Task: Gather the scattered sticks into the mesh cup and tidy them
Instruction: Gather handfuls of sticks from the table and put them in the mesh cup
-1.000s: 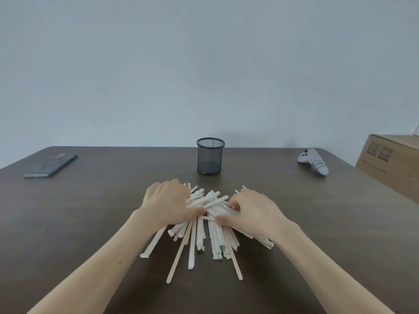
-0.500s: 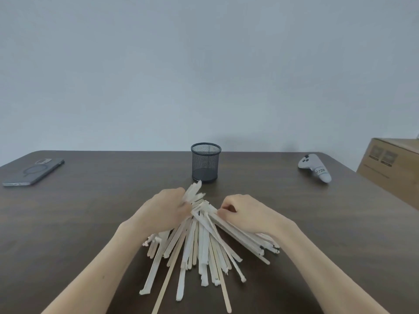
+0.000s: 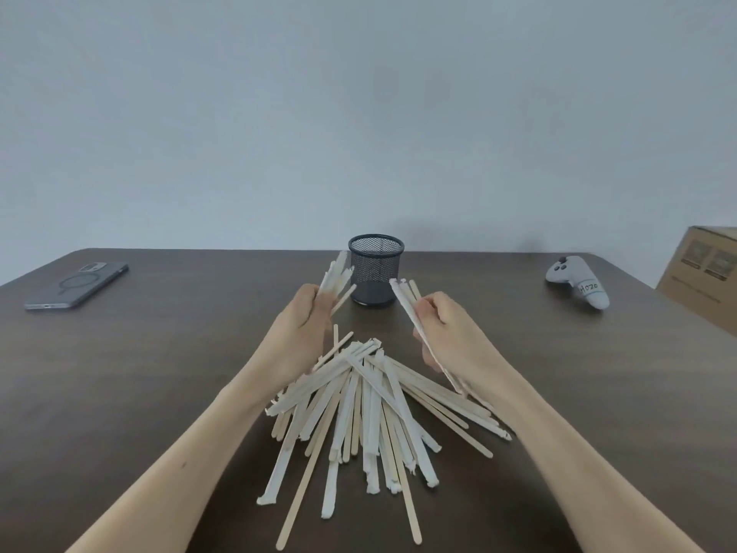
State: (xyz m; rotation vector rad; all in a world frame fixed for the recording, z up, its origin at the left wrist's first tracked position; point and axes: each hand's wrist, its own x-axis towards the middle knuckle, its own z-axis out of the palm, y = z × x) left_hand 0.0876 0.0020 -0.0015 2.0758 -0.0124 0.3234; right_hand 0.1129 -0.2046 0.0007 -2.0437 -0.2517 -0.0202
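Left hand [image 3: 297,337] and right hand [image 3: 446,333] each clutch pale wooden sticks [image 3: 359,409], black mesh cup [image 3: 375,269] at 12 o'clock, grey phone [image 3: 77,287] 10 o'clock, white controller [image 3: 576,285] 2 o'clock.

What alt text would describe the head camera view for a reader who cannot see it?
Two bare hands each lift a few sticks: left hand, right hand. A loose pile of sticks lies below them on a dark table, before an empty mesh cup.

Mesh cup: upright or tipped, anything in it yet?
Upright: the mesh cup stands rim-up on the table. Through the mesh, no sticks show inside.
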